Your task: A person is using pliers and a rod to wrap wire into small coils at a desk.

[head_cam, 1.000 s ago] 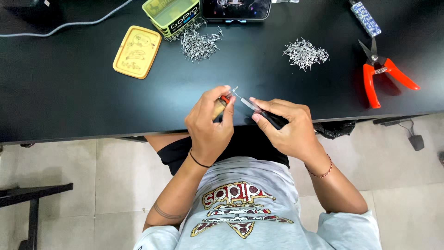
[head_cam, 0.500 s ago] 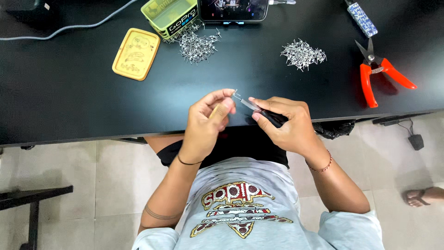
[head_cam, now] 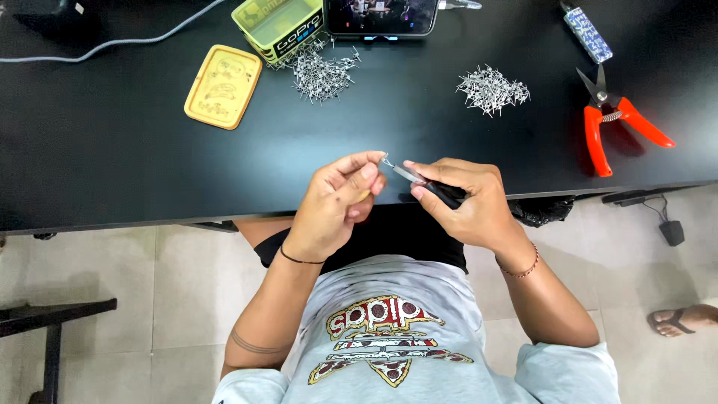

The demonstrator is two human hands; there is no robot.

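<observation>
My left hand [head_cam: 336, 202] pinches a tiny metal piece [head_cam: 386, 160] between thumb and forefinger at the near edge of the black table [head_cam: 112, 135]. My right hand [head_cam: 467, 202] grips a small black-handled tool [head_cam: 430, 183] whose metal tip meets that piece. Both hands hover just over the table edge, above my lap. Two heaps of small metal pieces lie farther back, one [head_cam: 321, 73] near the middle and one [head_cam: 492, 88] to the right.
An open yellow tin [head_cam: 280, 26] and its lid [head_cam: 223, 86] sit at the back left, with a phone [head_cam: 381, 15] standing behind. Orange-handled cutters [head_cam: 613, 123] and a small patterned case [head_cam: 587, 34] lie at the right. A grey cable [head_cam: 105, 45] runs across the far left.
My left hand has turned and opened its grip slightly, now showing the small piece at the fingertips. A sandalled foot of another person has appeared on the floor at the right.
</observation>
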